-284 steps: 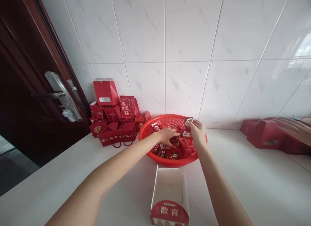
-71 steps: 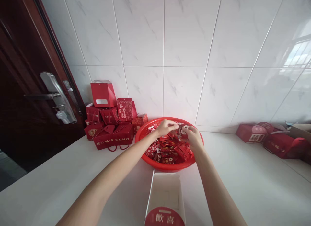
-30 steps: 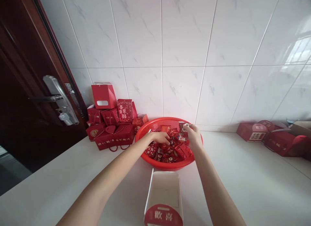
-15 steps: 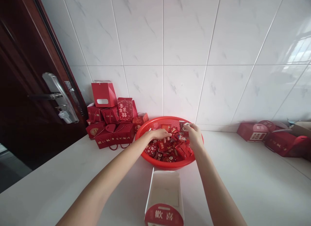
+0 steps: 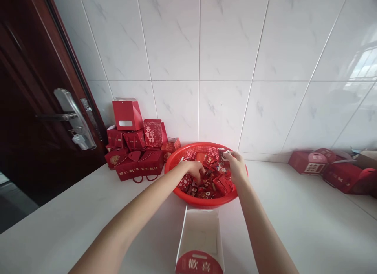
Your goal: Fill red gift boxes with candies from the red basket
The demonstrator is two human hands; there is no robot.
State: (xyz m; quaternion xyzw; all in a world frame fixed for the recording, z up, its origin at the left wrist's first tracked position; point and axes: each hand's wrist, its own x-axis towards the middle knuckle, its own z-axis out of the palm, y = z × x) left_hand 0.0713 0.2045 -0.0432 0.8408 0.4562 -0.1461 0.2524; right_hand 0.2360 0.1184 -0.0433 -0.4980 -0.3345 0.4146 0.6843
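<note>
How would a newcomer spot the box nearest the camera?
On the white counter, find the round red basket. The box sits on its near side, centred below it in view. Unlike the red boxes piled at left, it gapes open, white inside.

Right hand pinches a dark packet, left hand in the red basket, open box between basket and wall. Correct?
No: the head view shows the open box on the near side of the red basket, not between it and the wall. The right hand, dark packet and left hand are as stated.
</note>
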